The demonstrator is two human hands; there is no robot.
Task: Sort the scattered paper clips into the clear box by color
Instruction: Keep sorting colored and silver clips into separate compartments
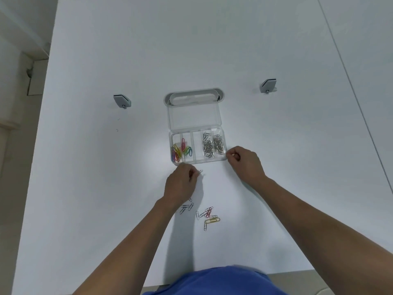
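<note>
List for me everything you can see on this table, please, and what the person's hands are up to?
clear box: one, transparent, lid open, table centre.
coloured clips: a bunch, mixed colours, box's left compartments.
silver clips: many, box's right compartments.
loose clips: a dozen or so, silver, red, yellow, scattered near the person.
grey mounts: two, either side of the box.
grey oval inset: one, behind the box.
table: one, white.
left hand: pinching a silver clip.
right hand: curled at the box's right corner.
</note>
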